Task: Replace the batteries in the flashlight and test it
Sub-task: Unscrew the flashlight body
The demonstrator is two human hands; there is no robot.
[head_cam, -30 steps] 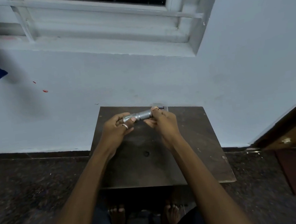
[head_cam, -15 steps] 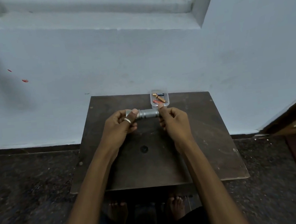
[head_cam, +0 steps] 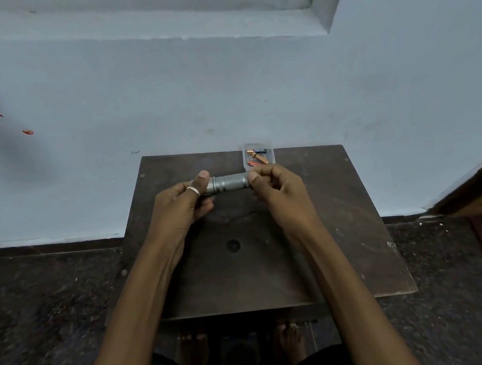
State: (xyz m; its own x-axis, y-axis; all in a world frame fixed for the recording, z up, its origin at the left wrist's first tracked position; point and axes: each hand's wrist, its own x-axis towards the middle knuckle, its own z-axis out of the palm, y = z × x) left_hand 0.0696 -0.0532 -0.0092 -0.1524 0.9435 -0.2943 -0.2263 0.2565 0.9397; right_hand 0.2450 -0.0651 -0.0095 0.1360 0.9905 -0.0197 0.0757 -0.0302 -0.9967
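Left of the clear battery case (head_cam: 258,156) the counter (head_cam: 172,167) lies bare; the wall (head_cam: 254,91) stands right behind the case, and the flashlight (head_cam: 229,182) bars its near side

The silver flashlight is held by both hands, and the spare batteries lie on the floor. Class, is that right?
No. The head view shows the batteries in a clear container on the table, not the floor. The left hand and right hand hold the silver flashlight.
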